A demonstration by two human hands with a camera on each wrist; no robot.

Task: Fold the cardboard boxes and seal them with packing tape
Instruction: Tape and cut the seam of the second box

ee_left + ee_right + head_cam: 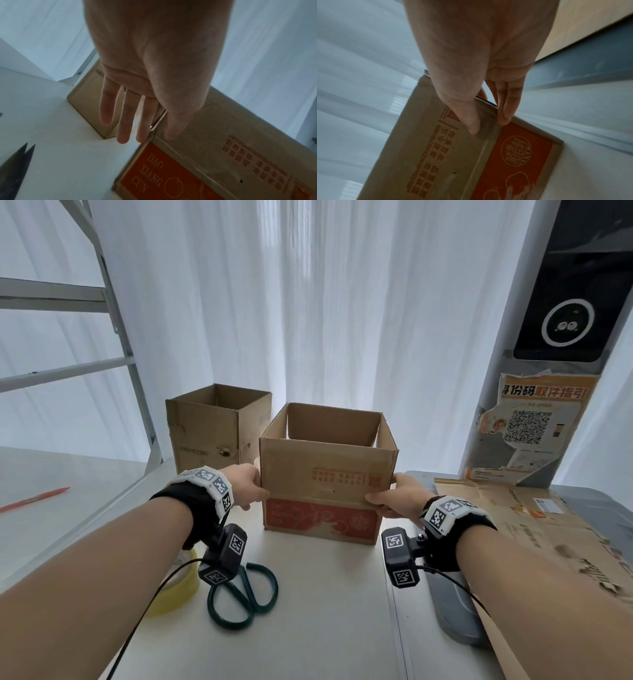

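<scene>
The left hand [247,485] and the right hand [397,498] clasped the printed cardboard box [325,474] from either side, each at a front corner. The left thumb lay flat on the front panel while the straight fingers [123,119] reached past the left side wall. The right thumb pressed the front panel too, with the fingers [506,106] wrapped round the right corner.

The box stood upright on the white desk [325,611], its top open and its flaps standing up, a red band printed DAO XIANG CUN along its lower front. Behind it to the left, just beside it, stood a plain cardboard box [212,429], also open at the top. In front of the printed box, to the left, lay green-handled scissors [243,594] and, further left, a roll of yellowish packing tape [178,587]. Right of the box lay a flattened cardboard sheet [534,535]. Far off to the left rested a red pen [34,498].
</scene>
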